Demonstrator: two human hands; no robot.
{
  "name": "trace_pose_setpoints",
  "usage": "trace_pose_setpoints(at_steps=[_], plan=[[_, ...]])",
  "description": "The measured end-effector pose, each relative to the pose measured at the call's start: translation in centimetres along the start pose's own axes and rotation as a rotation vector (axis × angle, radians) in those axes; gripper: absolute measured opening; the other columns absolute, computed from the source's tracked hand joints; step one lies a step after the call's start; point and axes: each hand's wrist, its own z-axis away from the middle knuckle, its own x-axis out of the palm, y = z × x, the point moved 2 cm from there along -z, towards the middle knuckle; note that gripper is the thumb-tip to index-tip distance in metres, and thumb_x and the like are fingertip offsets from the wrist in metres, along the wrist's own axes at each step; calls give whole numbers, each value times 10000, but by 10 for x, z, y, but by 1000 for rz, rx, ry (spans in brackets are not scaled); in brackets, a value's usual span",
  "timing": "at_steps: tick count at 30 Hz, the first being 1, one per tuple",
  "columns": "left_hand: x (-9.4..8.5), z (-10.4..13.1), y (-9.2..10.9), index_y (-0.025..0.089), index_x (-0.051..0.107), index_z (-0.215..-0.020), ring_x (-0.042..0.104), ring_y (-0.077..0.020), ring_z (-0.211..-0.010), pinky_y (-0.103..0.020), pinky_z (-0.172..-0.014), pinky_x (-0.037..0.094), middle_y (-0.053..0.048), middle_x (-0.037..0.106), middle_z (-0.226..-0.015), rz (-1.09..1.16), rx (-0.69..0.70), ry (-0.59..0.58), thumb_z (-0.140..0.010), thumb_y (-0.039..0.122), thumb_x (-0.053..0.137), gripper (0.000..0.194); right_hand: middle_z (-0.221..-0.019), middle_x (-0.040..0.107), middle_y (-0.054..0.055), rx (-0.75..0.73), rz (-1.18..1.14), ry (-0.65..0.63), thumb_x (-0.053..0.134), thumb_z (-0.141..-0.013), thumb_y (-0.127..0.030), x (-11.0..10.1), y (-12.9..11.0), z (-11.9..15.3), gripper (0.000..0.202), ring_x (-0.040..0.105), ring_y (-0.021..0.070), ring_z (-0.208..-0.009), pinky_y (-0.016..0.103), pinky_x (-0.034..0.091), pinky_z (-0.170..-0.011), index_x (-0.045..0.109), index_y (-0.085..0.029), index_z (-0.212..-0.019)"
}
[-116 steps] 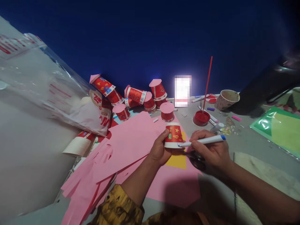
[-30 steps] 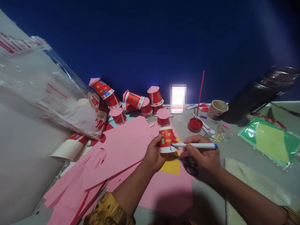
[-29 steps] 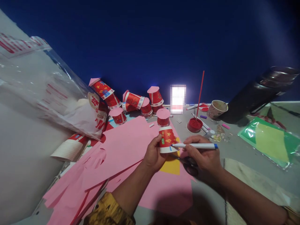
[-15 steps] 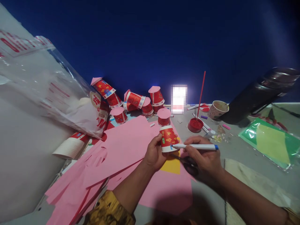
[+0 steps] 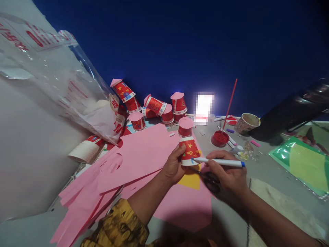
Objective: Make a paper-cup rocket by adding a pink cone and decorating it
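Cup (image 5: 189, 149) in L hand (image 5: 175, 165); marker (image 5: 227, 162), R hand (image 5: 229, 176).

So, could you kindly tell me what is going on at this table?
A person's left hand holds an upside-down red paper cup, its rim facing down. The right hand holds a white marker, its tip at a small blue mark by the cup's white lower band. Beyond it are several red cups with pink tops, some upright and some leaning. Pink paper covers much of the table's middle.
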Motion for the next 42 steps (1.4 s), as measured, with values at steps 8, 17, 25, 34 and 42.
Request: trace_pose_setpoints(at_steps=[8, 17, 25, 34, 42], plan=[[-3, -2, -2, 162, 693, -1146, 730, -221, -939, -358, -962, 548, -78, 772, -1021, 15, -1, 21, -818, 332, 828, 393, -637, 729, 33, 29, 35, 89, 769, -897, -443, -1, -9, -4, 243, 663, 168, -471, 238, 528, -417, 739, -205, -855], [-1, -2, -2, 156, 693, -1154, 737, -243, -957, -407, -1027, 525, -85, 773, -1048, 25, -3, 13, -827, 296, 806, 373, -637, 721, 23, 2, 54, 52, 766, -902, -396, 2, -10, -3, 178, 669, 178, -473, 256, 545, -423, 751, -221, -878], [2, 0, 3, 143, 690, -1156, 740, -247, -958, -390, -988, 547, -111, 775, -1057, 34, -23, 8, -851, 315, 787, 364, -527, 654, -23, 195, -97, 124, 771, -889, -481, 7, -14, -2, 276, 542, 141, -333, 231, 423, -302, 689, -218, -878], [0, 2, 0, 159, 695, -1110, 745, -282, -984, -421, -990, 547, -121, 772, -1059, 30, -58, 20, -817, 323, 807, 354, -544, 685, 4, 76, -40, 90, 798, -870, -444, 6, -16, -4, 248, 595, 148, -380, 235, 497, -366, 723, -210, -841], [-1, 1, 1, 146, 696, -1137, 742, -271, -991, -408, -994, 554, -129, 773, -1074, 38, -66, 26, -842, 330, 785, 359, -562, 685, 5, 160, -69, 92, 787, -880, -502, 6, -12, -3, 304, 598, 155, -396, 234, 478, -357, 713, -207, -879]])
